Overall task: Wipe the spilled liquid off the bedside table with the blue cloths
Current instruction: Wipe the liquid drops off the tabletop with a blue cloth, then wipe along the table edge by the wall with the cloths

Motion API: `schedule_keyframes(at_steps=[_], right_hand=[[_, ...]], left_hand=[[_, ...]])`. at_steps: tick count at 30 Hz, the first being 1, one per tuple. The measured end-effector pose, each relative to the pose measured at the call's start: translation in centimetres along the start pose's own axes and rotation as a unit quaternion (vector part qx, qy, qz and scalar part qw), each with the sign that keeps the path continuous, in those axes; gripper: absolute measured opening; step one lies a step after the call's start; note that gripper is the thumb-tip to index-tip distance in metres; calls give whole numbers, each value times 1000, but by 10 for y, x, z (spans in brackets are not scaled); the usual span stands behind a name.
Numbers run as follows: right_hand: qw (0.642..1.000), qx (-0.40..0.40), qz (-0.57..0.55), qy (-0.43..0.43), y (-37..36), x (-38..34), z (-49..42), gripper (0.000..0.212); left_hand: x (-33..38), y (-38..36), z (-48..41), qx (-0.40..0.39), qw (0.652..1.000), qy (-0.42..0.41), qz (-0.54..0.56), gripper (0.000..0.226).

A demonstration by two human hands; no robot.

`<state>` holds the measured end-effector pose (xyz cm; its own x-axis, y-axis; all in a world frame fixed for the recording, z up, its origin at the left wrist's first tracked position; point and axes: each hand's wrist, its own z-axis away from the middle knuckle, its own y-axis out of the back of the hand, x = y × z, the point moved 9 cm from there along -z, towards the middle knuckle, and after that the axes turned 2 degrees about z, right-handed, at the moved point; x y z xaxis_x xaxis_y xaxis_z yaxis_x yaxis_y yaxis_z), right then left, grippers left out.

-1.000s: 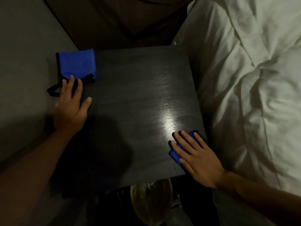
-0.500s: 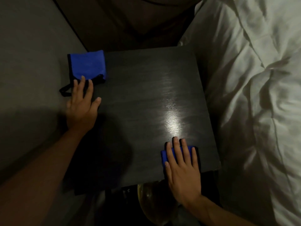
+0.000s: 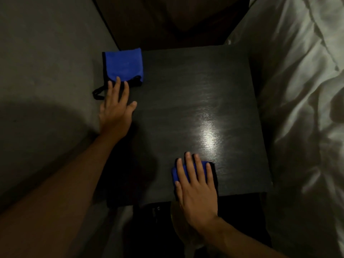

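The dark bedside table [image 3: 186, 86] fills the middle of the view, with a bright wet-looking sheen [image 3: 208, 131] right of centre. A folded blue cloth with black edging [image 3: 123, 67] lies on the far left corner. My left hand [image 3: 116, 110] rests flat on the left edge, fingers spread, its fingertips touching that cloth's near edge. My right hand [image 3: 195, 185] presses flat on a second blue cloth [image 3: 186, 169] at the table's near edge, covering most of it.
A white rumpled duvet [image 3: 297, 90] lies along the table's right side. A grey wall [image 3: 46, 71] runs along the left. A brown padded headboard [image 3: 167, 21] stands behind. A pale round object [image 3: 178, 226] shows below the near edge.
My right hand has slid its cloth leftward along the near edge, from the near right corner. My left hand has stayed at the left edge, its fingertips now on the far cloth.
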<state>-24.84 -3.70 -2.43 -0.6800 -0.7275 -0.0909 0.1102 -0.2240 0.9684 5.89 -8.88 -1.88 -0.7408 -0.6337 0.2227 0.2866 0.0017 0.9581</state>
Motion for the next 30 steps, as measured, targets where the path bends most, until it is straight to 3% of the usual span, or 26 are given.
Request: schedule_keyframes(at_steps=[3,14,20,24,28,30], right_hand=[[998,1,-2,64,-1,-25,-6,62],[981,-14,-23,191,-6,-137,-29,64],[968,-24,-14,250,-11,-190,-34,57],[953,-73,33,291,-18,-214,-41,60],[945,-68,40,318,-14,-217,-48,64],[942,-64,32,328,-12,-216,-48,65]], left_hand=[[0,-2,-2,-27,999,-10,-38,69],[1,2,-1,-42,999,0,35,62],[-1,11,1,-16,991,-13,134,55],[-5,17,-4,-4,977,24,213,62],[-9,26,-19,10,997,18,76,47],[-9,33,-27,12,997,24,76,44]])
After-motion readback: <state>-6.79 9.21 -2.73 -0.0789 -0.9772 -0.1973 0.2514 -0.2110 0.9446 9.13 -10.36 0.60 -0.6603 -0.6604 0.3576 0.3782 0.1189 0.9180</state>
